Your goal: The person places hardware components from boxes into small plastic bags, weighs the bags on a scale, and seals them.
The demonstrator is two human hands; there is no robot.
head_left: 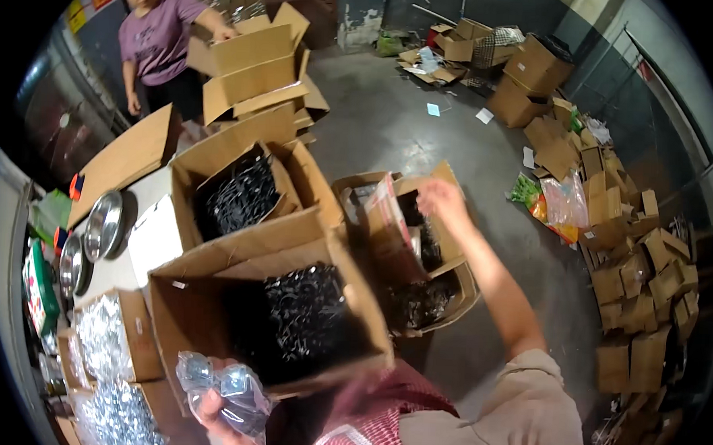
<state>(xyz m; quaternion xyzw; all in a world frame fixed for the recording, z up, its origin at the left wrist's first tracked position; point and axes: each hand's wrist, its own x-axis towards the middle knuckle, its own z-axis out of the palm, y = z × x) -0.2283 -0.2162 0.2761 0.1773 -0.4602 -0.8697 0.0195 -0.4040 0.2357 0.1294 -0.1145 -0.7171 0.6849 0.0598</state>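
My left hand (pixel 215 421) is closed round a clear plastic bag (pixel 238 406) at the lower edge; round, shiny silver-blue pieces show inside it. My right arm stretches out to the right, and my right hand (pixel 442 201) is over a small open carton (pixel 447 179). Motion smears its fingers, so I cannot see whether they grip anything. In front of me stands a large open cardboard box (pixel 199 295) with many small glossy black parts (pixel 308 309). Behind it, another box holds a heap of black strap-like pieces (pixel 245 196).
At left are silver bowls (pixel 104 225) on a table and boxes of shiny silver pieces (pixel 109 334). A person (pixel 161 35) in a purple shirt touches an open carton (pixel 256 68) at the back. Flattened cardboard (pixel 636 277) piles along the right wall. A round bin (pixel 433 307) stands under the small carton.
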